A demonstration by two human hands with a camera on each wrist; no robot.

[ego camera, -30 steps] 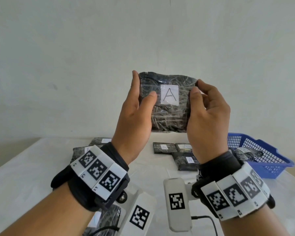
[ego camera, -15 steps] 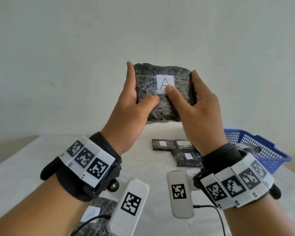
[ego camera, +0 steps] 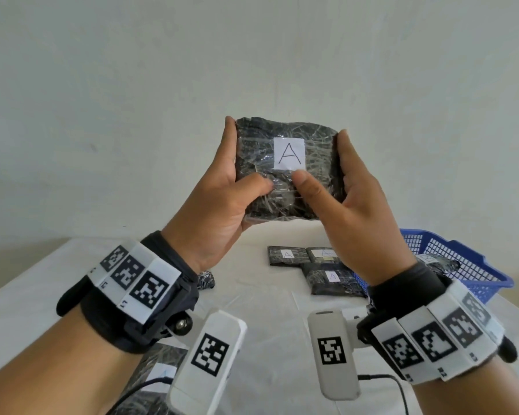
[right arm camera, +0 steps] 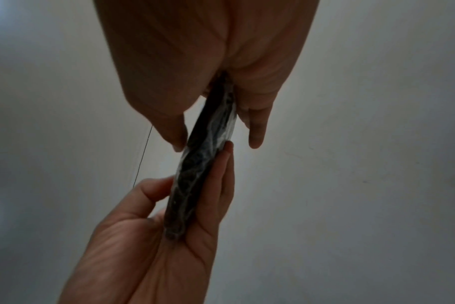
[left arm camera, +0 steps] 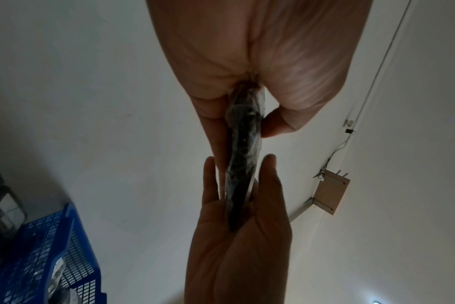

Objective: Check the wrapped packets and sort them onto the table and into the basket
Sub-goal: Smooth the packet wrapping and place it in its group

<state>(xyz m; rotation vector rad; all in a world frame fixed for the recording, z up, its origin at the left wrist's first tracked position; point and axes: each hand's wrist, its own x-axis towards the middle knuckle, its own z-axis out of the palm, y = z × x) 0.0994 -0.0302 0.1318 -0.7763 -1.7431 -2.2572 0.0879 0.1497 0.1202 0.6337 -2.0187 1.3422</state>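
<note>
L hand (ego camera: 219,202) raised, thumb on front, fingers behind, clamped on packet (ego camera: 285,169) left edge. Packet upright in air above desk (ego camera: 252,298), "A" label facing cam. R hand (ego camera: 351,211) mirrors grip on right edge.

a plain pale wall (ego camera: 132,85) is seen behind – a small wooden bracket (left arm camera: 330,191) and thin cable (left arm camera: 377,67) are fixed higher up.
</note>
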